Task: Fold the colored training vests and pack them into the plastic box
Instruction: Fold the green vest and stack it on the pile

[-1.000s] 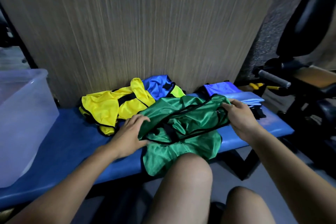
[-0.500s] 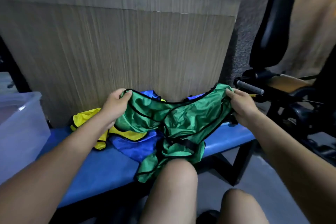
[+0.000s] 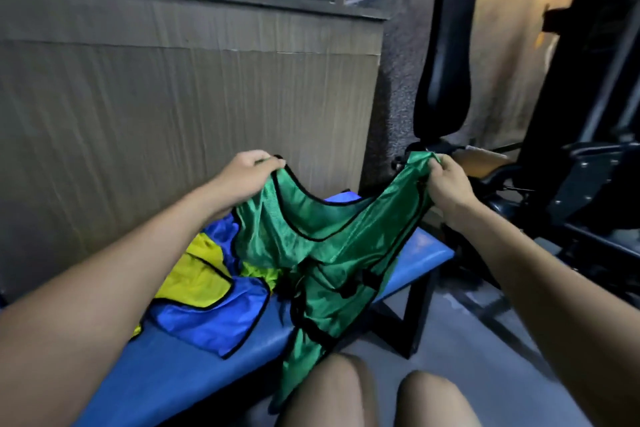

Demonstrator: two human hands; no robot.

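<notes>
A green vest [image 3: 332,253] with black trim hangs in the air above the blue bench [image 3: 166,367]. My left hand [image 3: 246,173] grips its left shoulder strap and my right hand [image 3: 446,180] grips its right shoulder strap, holding the vest spread between them. Its lower end drapes down toward my knees. A blue vest [image 3: 214,315] and a yellow vest [image 3: 201,270] lie crumpled on the bench under my left forearm. The plastic box is out of view.
A wood-grain panel [image 3: 173,114] rises straight behind the bench. A black padded gym machine [image 3: 446,62] with a dark metal frame stands at the right. My bare knees [image 3: 332,388] are at the bottom, with grey floor to their right.
Both hands have lifted the green vest off the bench and pulled it up and apart. The view has swung right, so the plastic box has left the frame.
</notes>
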